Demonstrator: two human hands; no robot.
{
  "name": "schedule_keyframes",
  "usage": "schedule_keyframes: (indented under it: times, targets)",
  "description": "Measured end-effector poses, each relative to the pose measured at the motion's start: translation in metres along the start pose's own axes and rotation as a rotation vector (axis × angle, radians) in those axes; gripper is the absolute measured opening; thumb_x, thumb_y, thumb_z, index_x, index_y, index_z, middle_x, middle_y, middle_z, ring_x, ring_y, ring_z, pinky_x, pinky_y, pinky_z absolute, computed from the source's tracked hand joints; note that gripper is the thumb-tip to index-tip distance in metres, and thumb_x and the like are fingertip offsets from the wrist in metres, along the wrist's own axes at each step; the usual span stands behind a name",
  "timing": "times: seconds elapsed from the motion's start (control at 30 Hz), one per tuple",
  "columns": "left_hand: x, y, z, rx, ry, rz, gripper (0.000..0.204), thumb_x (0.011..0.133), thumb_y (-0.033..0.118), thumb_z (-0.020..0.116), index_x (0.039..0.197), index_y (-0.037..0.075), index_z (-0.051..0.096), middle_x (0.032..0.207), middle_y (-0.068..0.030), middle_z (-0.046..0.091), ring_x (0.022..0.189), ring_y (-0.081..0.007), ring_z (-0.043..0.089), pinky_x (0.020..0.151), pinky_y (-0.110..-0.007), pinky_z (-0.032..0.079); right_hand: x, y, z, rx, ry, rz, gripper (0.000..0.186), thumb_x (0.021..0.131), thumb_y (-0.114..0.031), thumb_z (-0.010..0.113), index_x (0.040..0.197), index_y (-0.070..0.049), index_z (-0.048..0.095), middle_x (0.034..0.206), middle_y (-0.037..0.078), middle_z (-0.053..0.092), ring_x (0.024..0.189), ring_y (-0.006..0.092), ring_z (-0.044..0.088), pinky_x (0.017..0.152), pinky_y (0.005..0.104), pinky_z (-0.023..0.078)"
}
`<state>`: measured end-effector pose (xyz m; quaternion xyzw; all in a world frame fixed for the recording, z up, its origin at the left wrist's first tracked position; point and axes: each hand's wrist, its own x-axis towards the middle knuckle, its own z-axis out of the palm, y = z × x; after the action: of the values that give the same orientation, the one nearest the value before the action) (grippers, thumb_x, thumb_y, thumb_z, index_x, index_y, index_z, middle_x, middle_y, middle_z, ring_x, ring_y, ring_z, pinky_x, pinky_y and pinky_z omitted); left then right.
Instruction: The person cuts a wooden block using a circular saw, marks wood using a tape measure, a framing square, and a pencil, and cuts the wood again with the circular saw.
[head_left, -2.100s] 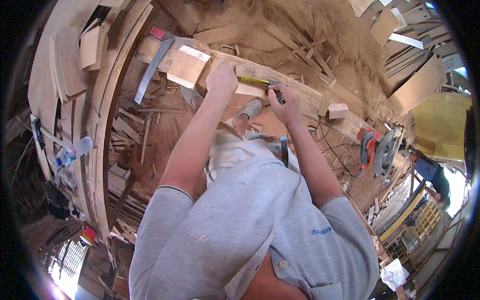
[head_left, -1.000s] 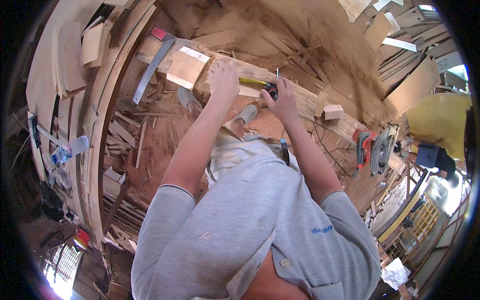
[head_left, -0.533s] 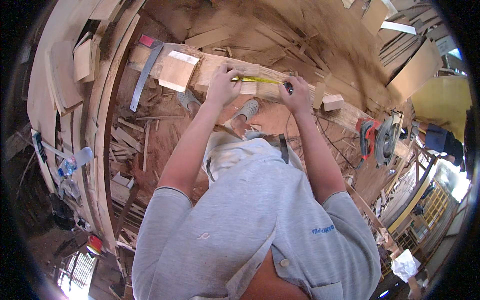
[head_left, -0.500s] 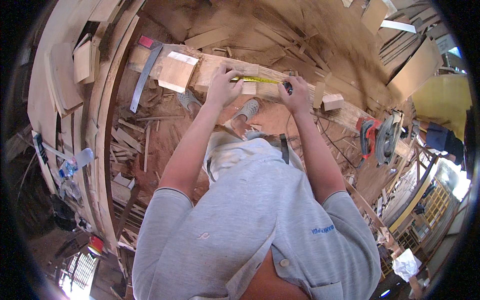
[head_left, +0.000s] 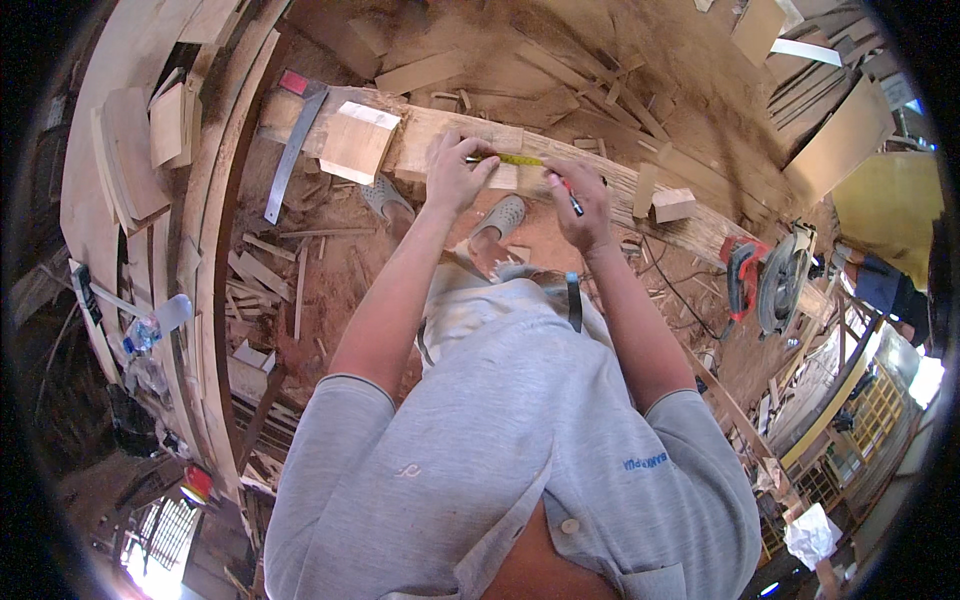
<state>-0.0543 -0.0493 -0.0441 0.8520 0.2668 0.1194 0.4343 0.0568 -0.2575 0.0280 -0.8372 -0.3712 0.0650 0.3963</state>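
Observation:
Over a long, rough plank (head_left: pixel 415 150), a short yellow tape measure blade (head_left: pixel 520 159) stretches between my hands. My left hand (head_left: pixel 460 170) pinches its left end, thumb and forefinger together. At the other end, my right hand (head_left: pixel 582 205) is closed round the tape measure, whose case is mostly hidden by the fingers. A slim red and dark object (head_left: pixel 572 197) pokes out of the same hand; its kind is unclear. Beneath the blade lies a small pale wood piece (head_left: pixel 503 178), partly covered by my left hand.
On the plank are a wood block (head_left: pixel 358 142) and a metal ruler (head_left: pixel 296 155) to the left, a small block (head_left: pixel 673 205) and a red circular saw (head_left: pixel 745 275) to the right. Offcuts litter the floor. Stacked boards (head_left: pixel 130 160) stand at far left.
The right hand has turned and come slightly lower and nearer the left, and less blade shows. The slim red and dark object now points out below its fingers.

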Motion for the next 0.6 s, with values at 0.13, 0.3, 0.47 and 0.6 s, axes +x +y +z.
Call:
schedule_keyframes:
  times: [0.13, 0.3, 0.47, 0.6]
  targets:
    - [0.001, -0.002, 0.000, 0.066, 0.003, 0.030, 0.018, 0.082, 0.028, 0.087, 0.097, 0.018, 0.083, 0.108, -0.0059, 0.067, 0.112, -0.0312, 0.058, 0.104, -0.046, 0.045, 0.001, -0.001, 0.015, 0.287, -0.155, 0.226, 0.023, 0.093, -0.017, 0.072, 0.108, -0.001, 0.078, 0.102, 0.017, 0.079, 0.095, 0.0264, 0.078, 0.086, 0.0373, 0.059]
    - [0.002, -0.006, 0.001, 0.021, -0.005, 0.047, 0.018, 0.082, 0.028, 0.087, 0.096, 0.019, 0.082, 0.107, -0.0059, 0.068, 0.112, -0.0310, 0.058, 0.104, -0.047, 0.045, 0.008, 0.014, 0.026, 0.256, -0.156, 0.276, 0.020, 0.093, -0.017, 0.077, 0.104, 0.000, 0.077, 0.088, 0.008, 0.078, 0.079, 0.0124, 0.072, 0.075, 0.0290, 0.057]
    - [0.002, -0.004, 0.000, 0.025, -0.015, 0.027, 0.017, 0.083, 0.028, 0.086, 0.096, 0.018, 0.082, 0.110, -0.0056, 0.068, 0.113, -0.0311, 0.058, 0.105, -0.047, 0.044, 0.009, 0.021, 0.032, 0.251, -0.198, 0.348, 0.020, 0.092, -0.019, 0.079, 0.102, -0.001, 0.076, 0.088, 0.007, 0.077, 0.078, 0.0107, 0.070, 0.073, 0.0281, 0.054]
    - [0.001, -0.004, -0.001, 0.036, -0.009, 0.032, 0.017, 0.083, 0.028, 0.086, 0.096, 0.018, 0.083, 0.111, -0.0053, 0.067, 0.114, -0.0311, 0.057, 0.105, -0.047, 0.044, 0.009, 0.018, 0.032, 0.247, -0.184, 0.302, 0.020, 0.093, -0.019, 0.079, 0.102, -0.002, 0.076, 0.087, 0.006, 0.077, 0.077, 0.0103, 0.068, 0.072, 0.0283, 0.054]
